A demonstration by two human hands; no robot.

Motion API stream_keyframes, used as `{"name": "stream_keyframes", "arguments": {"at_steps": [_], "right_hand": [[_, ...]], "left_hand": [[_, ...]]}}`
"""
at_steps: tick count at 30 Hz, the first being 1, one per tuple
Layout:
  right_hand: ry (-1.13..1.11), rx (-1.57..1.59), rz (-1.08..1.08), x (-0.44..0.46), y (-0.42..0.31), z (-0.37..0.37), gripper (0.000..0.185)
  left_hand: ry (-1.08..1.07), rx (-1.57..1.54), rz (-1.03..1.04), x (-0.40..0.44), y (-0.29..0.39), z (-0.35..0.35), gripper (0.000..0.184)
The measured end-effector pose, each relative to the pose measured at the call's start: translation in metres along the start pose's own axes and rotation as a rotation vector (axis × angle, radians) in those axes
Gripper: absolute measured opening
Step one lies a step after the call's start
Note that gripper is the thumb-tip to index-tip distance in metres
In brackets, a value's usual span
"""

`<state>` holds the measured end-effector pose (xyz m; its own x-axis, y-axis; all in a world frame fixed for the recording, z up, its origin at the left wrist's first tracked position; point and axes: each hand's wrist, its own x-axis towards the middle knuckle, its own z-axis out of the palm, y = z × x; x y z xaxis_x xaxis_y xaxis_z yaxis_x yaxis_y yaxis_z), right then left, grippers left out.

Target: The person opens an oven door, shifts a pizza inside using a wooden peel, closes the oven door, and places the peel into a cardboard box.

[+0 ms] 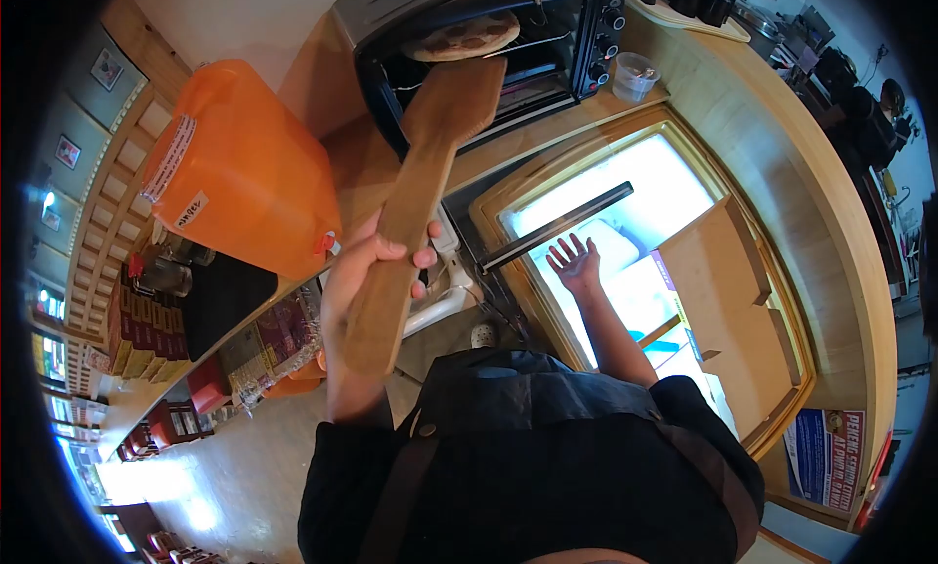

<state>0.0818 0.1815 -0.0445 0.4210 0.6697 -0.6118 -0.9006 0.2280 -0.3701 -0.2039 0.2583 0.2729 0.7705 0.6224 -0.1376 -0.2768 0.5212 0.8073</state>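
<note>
My left hand (376, 261) is wrapped round the handle of a long wooden peel (405, 207). The peel's broad end reaches up to the front of a black toaster oven (479, 124) with its inside exposed. In the oven a pizza (462, 37) lies on the wire rack, just above the peel's tip. My right hand (575, 265) has its fingers spread and holds nothing. It hovers over a brightly lit, glass-topped case (625, 202), beside a dark bar (562, 225).
An orange water container (239, 168) with a spigot stands left of the oven. A small clear tub (634, 77) sits right of it. Brown cardboard (728, 290) lies over the lit case. A curved wooden partition (831, 202) rises on the right.
</note>
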Motion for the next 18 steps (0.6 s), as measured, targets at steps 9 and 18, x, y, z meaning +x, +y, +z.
{"name": "stream_keyframes", "arguments": {"at_steps": [9, 18], "right_hand": [[-0.002, 0.002, -0.002, -0.001, 0.000, 0.003, 0.054], [0.016, 0.011, -0.062, -0.008, -0.014, -0.010, 0.055]], "left_hand": [[-0.214, -0.148, 0.003, 0.051, -0.012, -0.001, 0.058], [-0.344, -0.461, -0.101, 0.099, -0.011, 0.014, 0.055]]}}
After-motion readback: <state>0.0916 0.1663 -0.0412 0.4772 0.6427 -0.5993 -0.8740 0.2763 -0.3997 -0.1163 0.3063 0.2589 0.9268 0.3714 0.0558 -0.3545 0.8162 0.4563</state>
